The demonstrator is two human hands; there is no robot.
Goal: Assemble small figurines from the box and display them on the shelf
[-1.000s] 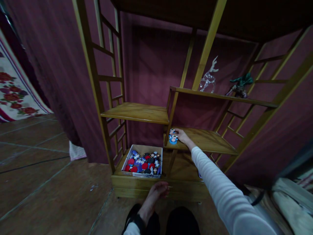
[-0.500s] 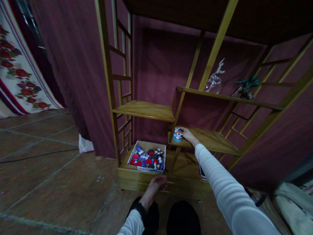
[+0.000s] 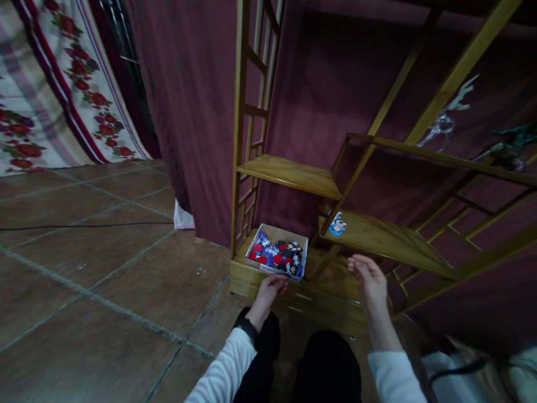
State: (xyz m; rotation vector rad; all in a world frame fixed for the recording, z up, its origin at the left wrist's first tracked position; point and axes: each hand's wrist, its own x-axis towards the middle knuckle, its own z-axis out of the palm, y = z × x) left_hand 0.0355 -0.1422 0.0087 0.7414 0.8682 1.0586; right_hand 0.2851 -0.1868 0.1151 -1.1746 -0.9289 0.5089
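Note:
A small blue cartoon figure piece lies at the left end of the lower wooden shelf. My right hand hovers below and in front of that shelf, fingers loosely spread and holding nothing. My left hand rests near the front edge of the shelf unit's base, fingers curled, just in front of a white box filled with several red, blue and black figure pieces. Whether the left hand holds anything is hidden.
The wooden shelf unit stands against a maroon curtain. A clear glass deer and a dark green figurine sit on the upper right shelf. Tiled floor spreads left, with a floral cloth behind. My knees are below.
My right hand has let go of the blue figure piece on the lower shelf and drawn back toward me. The view has swung left. The left hand stays by the box.

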